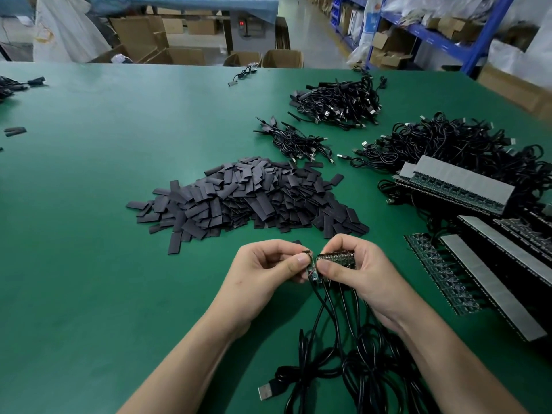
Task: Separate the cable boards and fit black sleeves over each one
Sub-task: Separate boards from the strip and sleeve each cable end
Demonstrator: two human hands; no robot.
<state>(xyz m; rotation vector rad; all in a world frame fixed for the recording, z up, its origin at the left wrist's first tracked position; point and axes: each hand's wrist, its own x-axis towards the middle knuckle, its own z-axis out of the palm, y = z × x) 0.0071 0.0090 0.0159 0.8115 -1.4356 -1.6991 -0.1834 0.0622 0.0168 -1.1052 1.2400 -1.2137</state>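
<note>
- A green table [89, 204] is filling most of the view, and cardboard boxes [283, 58] are standing behind its far edge.
- Blue shelves [433, 34] with more boxes are running along the right side of the room.
- A big pile of black sleeves [245, 198] is lying in the middle of the table, just beyond the hands. Nothing is standing between the hands and it.
- Two loose sleeves [15, 131] are lying well apart from it, near the left edge.
- Three bundles of black USB cables are lying further back on the right: a far bundle [337, 100], a small bundle [292, 141] and a large bundle [448, 144].
- Long unseparated board panels [460, 186] with grey backing strips are lying at the right, partly on top of the large bundle.
- The left hand [263, 270] is pinching a single board [312, 271] between thumb and forefinger, the other fingers curled in.
- The right hand [358, 270] is gripping a short strip of boards [336, 256], the thumb in front and the fingers curled behind it.
- The single board is tilting away from the end of the strip. I cannot tell whether the two are touching.
- Both are being held above the table's near edge, in front of the pile.
- The boards are looking dark green with small components.
- Black cables [343, 354] are hanging from the boards, ending in tangled loops on the table, with one USB plug [265, 392] lying at the near left.
</note>
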